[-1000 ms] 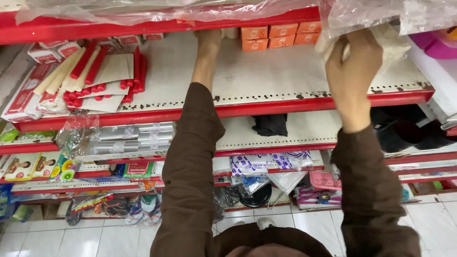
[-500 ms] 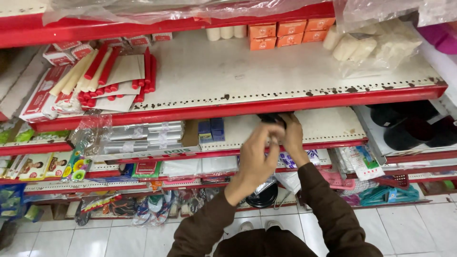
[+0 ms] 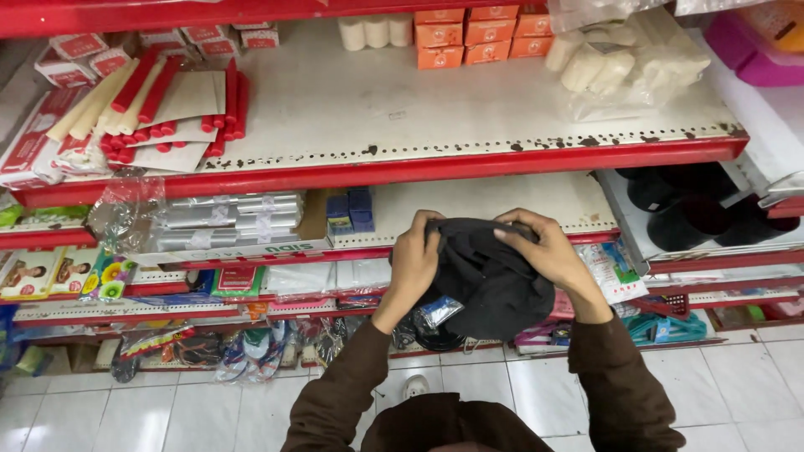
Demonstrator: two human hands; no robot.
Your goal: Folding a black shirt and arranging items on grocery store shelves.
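Both my hands hold a bundle of black cloth (image 3: pixel 490 276) in front of the red-edged shop shelves, at about the height of the second shelf. My left hand (image 3: pixel 416 259) grips its left side with the fingers curled over the top edge. My right hand (image 3: pixel 546 248) presses on its upper right, fingers spread over the fabric. A small clear packet (image 3: pixel 437 311) hangs under the bundle. Brown sleeves cover both forearms.
The top white shelf (image 3: pixel 469 109) carries red and cream candles (image 3: pixel 146 96) at left, orange boxes (image 3: pixel 481 33) at the back, and bagged pale candles (image 3: pixel 624 59) at right. Silver packs (image 3: pixel 226 219) and small blue boxes (image 3: pixel 350 209) sit below. Dark caps (image 3: pixel 687 205) lie right. White floor tiles (image 3: pixel 167 410).
My hands came down from the top shelf to the second one, met on the black cloth there, and have now pulled it out toward me.
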